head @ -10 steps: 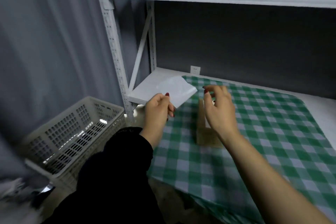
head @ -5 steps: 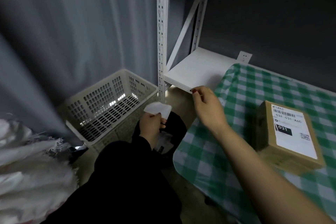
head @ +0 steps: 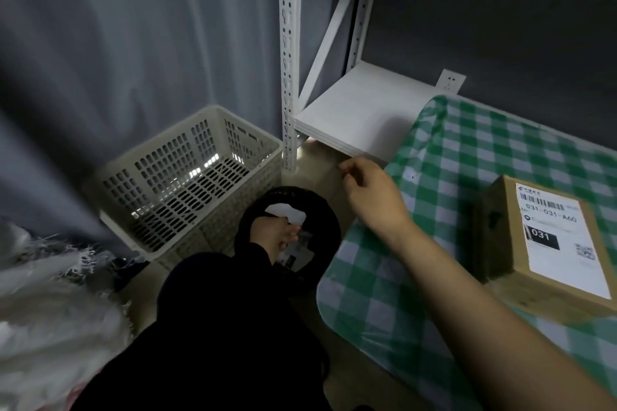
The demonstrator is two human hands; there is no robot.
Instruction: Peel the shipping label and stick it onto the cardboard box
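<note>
Green-and-white checked cloth (head: pixel 450 197) over the table, near edge curving down bottom centre, left edge draped just beside the bare white shelf board (head: pixel 357 110). Perforated white upright (head: pixel 288 53) at the board's front-left corner, diagonal brace behind it. Grey curtain (head: pixel 133 30) closing off the left side. Beige slotted basket (head: pixel 187 177) on the floor left of the upright, mesh bottom visible through the top. Black round bin (head: pixel 329 220) between basket and table edge, opening facing up, floor gap around it narrow. White fuzzy bulk (head: pixel 46 310) crowding bottom left.

Cardboard box (head: pixel 547 253) on the cloth at far right, top tilted toward camera. Shipping label (head: pixel 561 233) flat on the box top, barcode and black "031" block readable. Box well apart from both hands, right of the right forearm.

Left hand (head: pixel 273 237) low over the bin mouth, dark sleeve to the wrist, fingers pinched on a white paper scrap (head: pixel 285 212) that sticks up past the fingertips. More pale scraps inside the bin under the hand, blurred.

Right hand (head: pixel 370 193) in the air over the cloth's left edge, just below the shelf board's front lip, not touching either. Palm down, fingers loosely curled, partly open, nothing in it. Bare forearm running diagonally from bottom right across the cloth, passing left of the box.
</note>
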